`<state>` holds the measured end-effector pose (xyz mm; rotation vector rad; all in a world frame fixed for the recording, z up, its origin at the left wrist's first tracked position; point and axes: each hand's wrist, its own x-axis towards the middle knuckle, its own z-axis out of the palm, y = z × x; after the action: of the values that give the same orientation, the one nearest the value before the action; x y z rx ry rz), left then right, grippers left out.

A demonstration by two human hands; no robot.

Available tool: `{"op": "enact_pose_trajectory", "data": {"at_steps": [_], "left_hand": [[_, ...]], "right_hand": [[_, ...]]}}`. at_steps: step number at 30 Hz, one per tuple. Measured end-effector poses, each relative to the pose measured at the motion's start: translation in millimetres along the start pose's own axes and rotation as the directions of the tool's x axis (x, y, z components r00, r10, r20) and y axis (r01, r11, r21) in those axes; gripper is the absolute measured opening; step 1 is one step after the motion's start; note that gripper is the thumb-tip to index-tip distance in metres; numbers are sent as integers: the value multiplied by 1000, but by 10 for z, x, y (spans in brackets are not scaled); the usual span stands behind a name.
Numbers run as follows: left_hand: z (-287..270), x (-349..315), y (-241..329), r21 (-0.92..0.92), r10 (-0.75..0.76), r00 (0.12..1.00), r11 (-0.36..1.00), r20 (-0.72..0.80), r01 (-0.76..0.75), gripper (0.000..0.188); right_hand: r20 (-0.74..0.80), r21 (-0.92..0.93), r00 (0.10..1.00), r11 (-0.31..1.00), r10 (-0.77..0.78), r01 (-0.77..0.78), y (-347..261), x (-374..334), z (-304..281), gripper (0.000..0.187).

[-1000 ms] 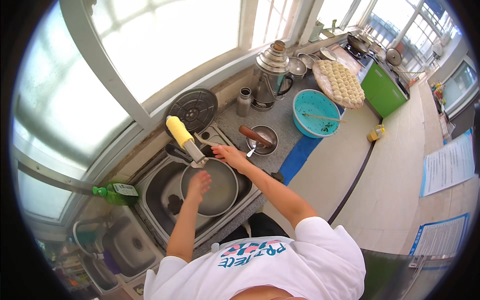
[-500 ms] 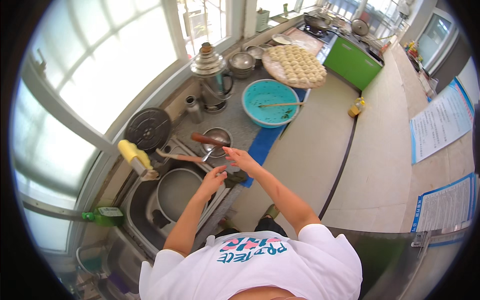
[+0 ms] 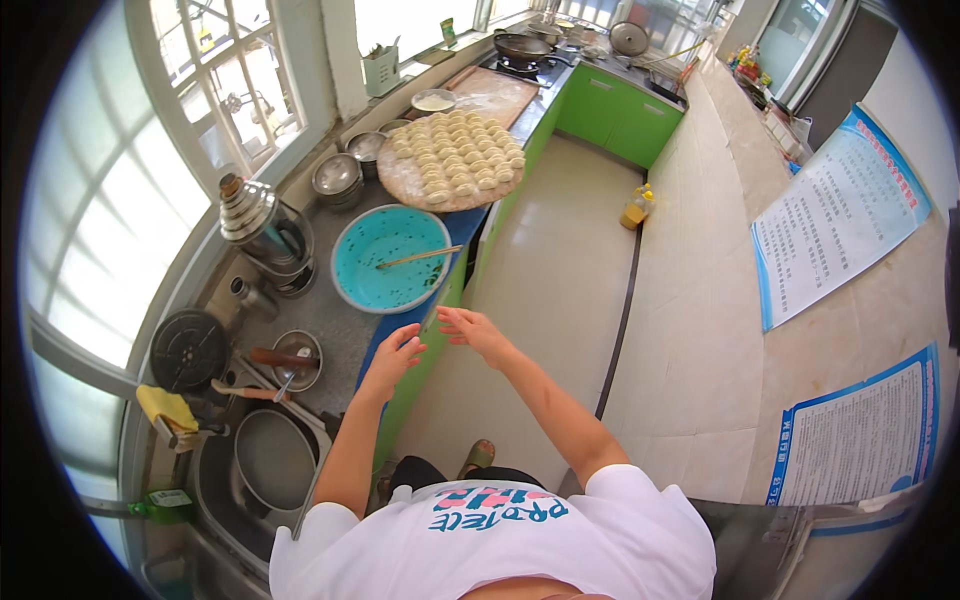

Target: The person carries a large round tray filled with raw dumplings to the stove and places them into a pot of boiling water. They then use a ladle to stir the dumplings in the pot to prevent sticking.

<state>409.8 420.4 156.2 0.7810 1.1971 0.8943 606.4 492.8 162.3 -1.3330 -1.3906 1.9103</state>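
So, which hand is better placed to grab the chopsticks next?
Probably the right hand: empty, it appears nearer than the left hand to the chopsticks jutting from the turquoise basin.

Two blue-edged notices (image 3: 835, 225) on the pale wall (image 3: 690, 330)

Holding the left forearm (image 3: 347, 445) and the right forearm (image 3: 560, 410) out before the body, angling both inward, hovering with left hand (image 3: 390, 366) and right hand (image 3: 480, 336) near each other yet apart in mid-air. Loosely spreading and slightly curling the fingers (image 3: 455, 317), pointing those of the right forward and leftward, those of the left forward and rightward.
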Motion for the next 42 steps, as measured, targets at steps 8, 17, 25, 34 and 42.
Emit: {"op": "enact_pose_trajectory", "data": {"at_steps": [8, 17, 25, 34, 42], "left_hand": [[432, 811, 498, 95, 70, 998, 993, 0, -70, 44], [474, 2057, 1192, 148, 155, 986, 979, -68, -144, 46], [-121, 3488, 1394, -6, 112, 885, 992, -452, -129, 60], [-553, 4440, 1376, -45, -31, 674, 999, -738, -2, 61], [-612, 4750, 1236, -227, -236, 479, 971, -846, 77, 61]], "right_hand": [[-94, 72, 994, 995, -57, 64, -288, 185, -1052, 47], [-168, 59, 980, 992, -104, 115, -786, 1035, -2093, 46], [-377, 29, 900, 968, -221, 249, -1566, 2328, -3237, 36], [-372, -130, 913, 983, -167, 127, -1582, 3925, -4286, 33], [-225, -156, 974, 985, 36, -73, -1518, 4772, -4625, 41]]}}
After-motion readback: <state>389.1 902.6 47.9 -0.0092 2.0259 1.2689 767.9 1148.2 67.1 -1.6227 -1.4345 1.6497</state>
